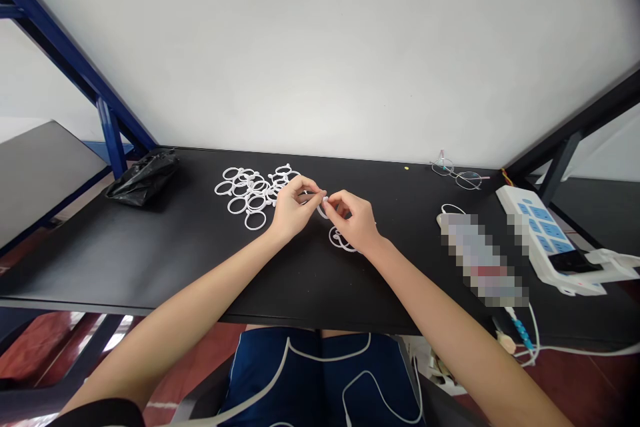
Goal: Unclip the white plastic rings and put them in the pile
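Note:
Both my hands meet over the middle of a black table [150, 253]. My left hand [293, 209] and my right hand [354, 219] each pinch one side of a white plastic ring [323, 203] held between them, just above the tabletop. A pile of several white rings [255, 190] lies just left of my left hand. Under my right hand lie a few more white rings [340, 240], partly hidden by the hand.
A crumpled black plastic bag [143, 177] sits at the table's left end. Wire-framed glasses [460, 175] lie at the back right. A white power strip [547, 237] and a blurred-out object [483, 260] occupy the right side. Blue metal frame [107, 133] stands left.

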